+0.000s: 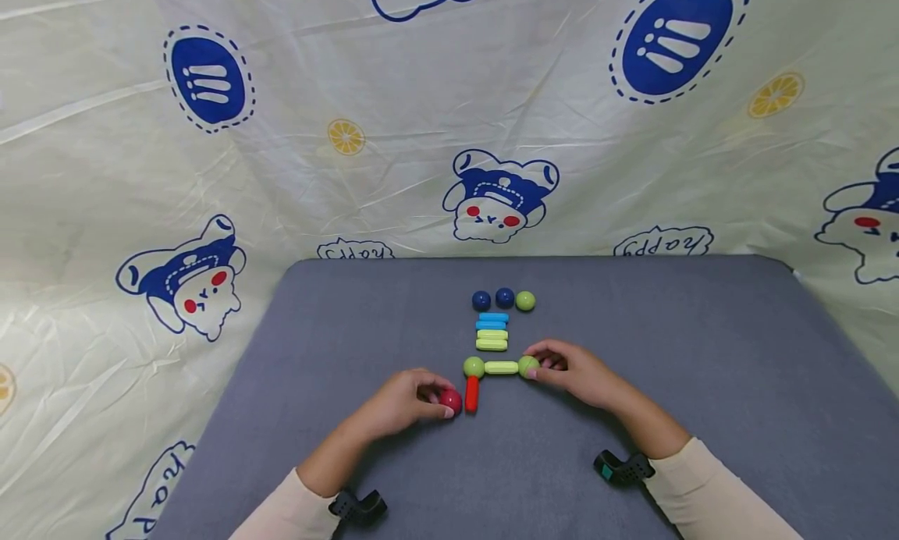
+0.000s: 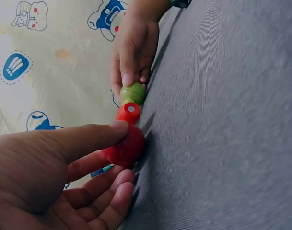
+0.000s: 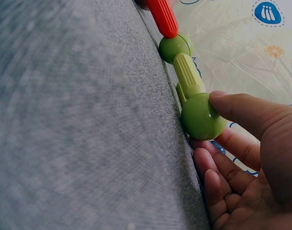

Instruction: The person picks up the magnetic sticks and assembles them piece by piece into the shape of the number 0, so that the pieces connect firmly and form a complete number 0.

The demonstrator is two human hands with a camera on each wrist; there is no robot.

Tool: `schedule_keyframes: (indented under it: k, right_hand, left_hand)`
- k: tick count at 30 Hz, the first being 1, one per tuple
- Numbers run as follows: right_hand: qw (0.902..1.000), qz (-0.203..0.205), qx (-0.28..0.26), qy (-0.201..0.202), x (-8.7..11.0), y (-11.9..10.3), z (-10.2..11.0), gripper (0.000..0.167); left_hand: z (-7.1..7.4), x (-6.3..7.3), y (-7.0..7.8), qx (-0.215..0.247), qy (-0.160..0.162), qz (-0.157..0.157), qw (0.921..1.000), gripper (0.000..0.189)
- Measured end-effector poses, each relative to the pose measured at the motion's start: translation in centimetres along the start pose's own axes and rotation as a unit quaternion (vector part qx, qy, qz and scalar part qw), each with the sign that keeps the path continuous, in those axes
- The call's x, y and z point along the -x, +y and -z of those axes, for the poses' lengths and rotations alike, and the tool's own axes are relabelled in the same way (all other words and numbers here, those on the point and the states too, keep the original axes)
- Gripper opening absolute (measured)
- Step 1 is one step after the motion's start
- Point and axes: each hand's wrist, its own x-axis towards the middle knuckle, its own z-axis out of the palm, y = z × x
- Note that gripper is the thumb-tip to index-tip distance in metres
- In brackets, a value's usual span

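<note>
Between thumb and fingers the left hand [image 1: 410,403] pinches a red ball [image 1: 451,401] on the table, just left of a red rod [image 1: 472,396]. That rod's upper end meets a green ball [image 1: 474,367]. From there a light green rod [image 1: 502,367] runs right to a second green ball [image 1: 528,366], which the right hand [image 1: 572,372] holds by thumb and fingers. In the left wrist view, a round silvery spot shows on the red rod's near end [image 2: 131,109]. Whether the red ball [image 2: 129,146] touches the rod I cannot tell.
Behind the joined pieces lie two blue rods [image 1: 492,321] and two light green rods [image 1: 492,339] in a stack of rows. Farther back are two dark blue balls [image 1: 504,297] and a green ball [image 1: 525,300]. A printed curtain [image 1: 393,189] hangs behind the grey table [image 1: 351,314].
</note>
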Motion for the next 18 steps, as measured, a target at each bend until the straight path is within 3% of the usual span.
schedule_keyframes:
  k: [8,18]
  right_hand:
    - [1.0,-0.001,0.006,0.001,-0.1,0.2,0.1,0.033]
    - [1.0,0.004,0.008,0.001,-0.1,0.2,0.0,0.033]
  left_hand:
    - [-0.6,1.0,0.7,0.026,-0.029,0.009,0.9992,0.03]
    - [-1.7,1.5,0.9,0.027,-0.021,0.006,0.9994,0.027]
